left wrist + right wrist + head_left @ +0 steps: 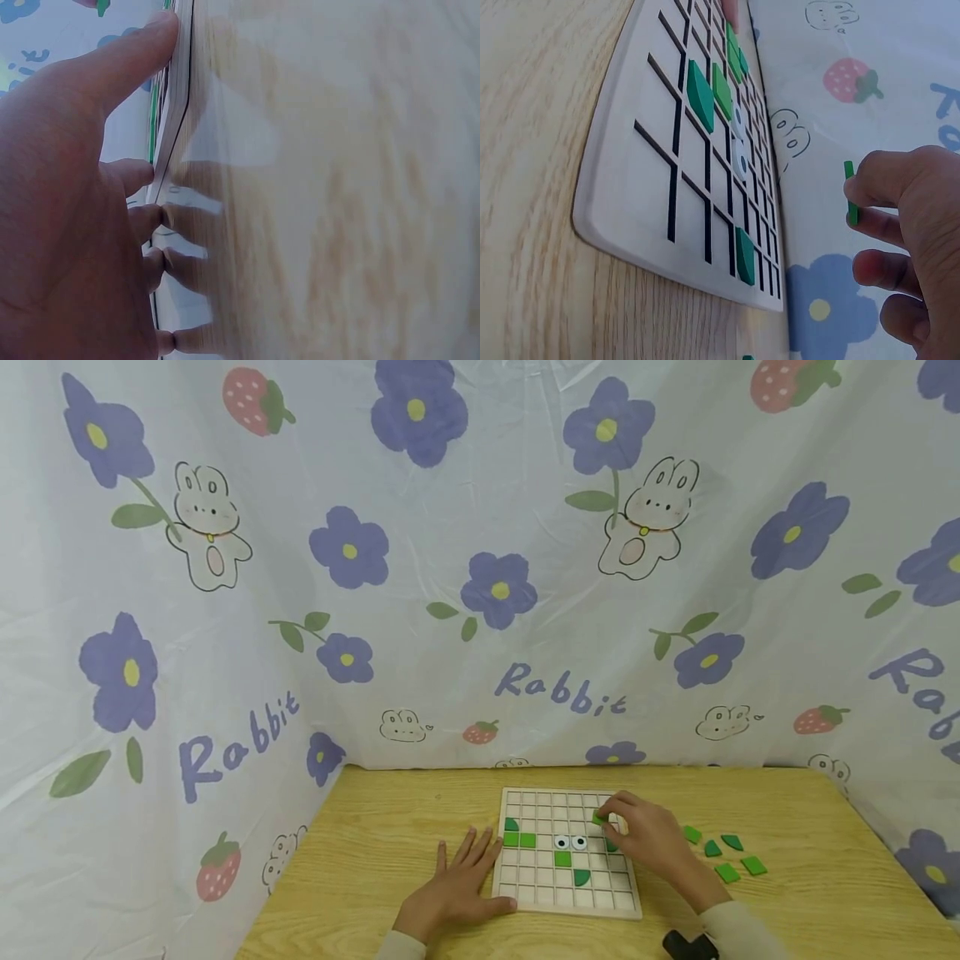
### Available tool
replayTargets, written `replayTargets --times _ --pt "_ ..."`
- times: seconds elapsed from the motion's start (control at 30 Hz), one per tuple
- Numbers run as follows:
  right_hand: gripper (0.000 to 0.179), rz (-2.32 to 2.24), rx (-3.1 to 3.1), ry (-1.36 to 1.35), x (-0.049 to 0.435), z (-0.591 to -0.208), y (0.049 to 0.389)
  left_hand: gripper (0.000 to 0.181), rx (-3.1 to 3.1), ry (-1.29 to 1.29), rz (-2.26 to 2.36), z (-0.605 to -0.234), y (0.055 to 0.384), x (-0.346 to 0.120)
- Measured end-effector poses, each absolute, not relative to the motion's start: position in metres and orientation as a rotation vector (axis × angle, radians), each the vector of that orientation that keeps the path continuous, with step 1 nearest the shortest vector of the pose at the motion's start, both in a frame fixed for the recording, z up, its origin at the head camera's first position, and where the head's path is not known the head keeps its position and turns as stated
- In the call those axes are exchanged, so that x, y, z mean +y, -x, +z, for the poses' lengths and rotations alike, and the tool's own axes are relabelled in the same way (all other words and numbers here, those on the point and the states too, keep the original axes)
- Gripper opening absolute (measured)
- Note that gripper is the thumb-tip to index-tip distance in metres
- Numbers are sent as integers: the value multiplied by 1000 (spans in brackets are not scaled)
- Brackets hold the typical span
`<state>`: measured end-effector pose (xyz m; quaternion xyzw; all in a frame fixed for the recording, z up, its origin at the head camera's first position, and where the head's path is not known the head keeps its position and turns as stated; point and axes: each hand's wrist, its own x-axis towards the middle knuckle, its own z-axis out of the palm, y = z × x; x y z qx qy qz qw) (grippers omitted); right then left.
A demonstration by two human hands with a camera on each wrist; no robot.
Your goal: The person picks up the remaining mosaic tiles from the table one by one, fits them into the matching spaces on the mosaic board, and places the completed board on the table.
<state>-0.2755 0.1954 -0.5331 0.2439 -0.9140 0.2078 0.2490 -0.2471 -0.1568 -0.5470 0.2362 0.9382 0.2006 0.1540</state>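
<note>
A wooden grid board point(562, 908) lies on the table. My left hand point(459, 893) is spread flat at its left side, fingers straight, thumb at the front left corner. Over the board's back right part, my right hand point(652, 837) pinches a light green square tile point(850, 193) between thumb and fingertips; the other fingers curl loosely below. Two round eye pieces point(570, 842) sit side by side mid-board, a green square point(562, 858) in front of them and a dark green quarter-circle point(581, 877) nearer the front. Two squares point(519, 840) and another quarter-circle point(512, 824) occupy the left edge.
Several loose green tiles point(727, 872), squares and quarter-circles, lie on the table point(832, 893) right of the board. A black object point(688, 945) shows by the right sleeve. A printed curtain point(420, 635) hangs behind the table's back edge.
</note>
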Motion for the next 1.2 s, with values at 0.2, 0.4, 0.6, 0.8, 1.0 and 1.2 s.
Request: replayTargets --times 0.2,0.4,0.6,0.8,1.0,1.2 --pt "21 579 -2513 -680 188 -533 275 101 2685 -675 577 -547 247 -157" --pt "19 594 -2563 -669 182 -537 275 101 2681 -679 578 -551 246 -157" --pt "19 604 -2532 -707 175 -537 275 102 2693 -684 560 -554 250 -158" --pt "17 584 -2525 -736 168 -537 277 102 2698 -688 553 -552 251 -158" --pt "15 584 -2529 -762 162 -539 280 102 2697 -685 563 -550 249 -158" --pt "16 600 -2541 -754 155 -541 281 102 2706 -686 558 -550 248 -158"
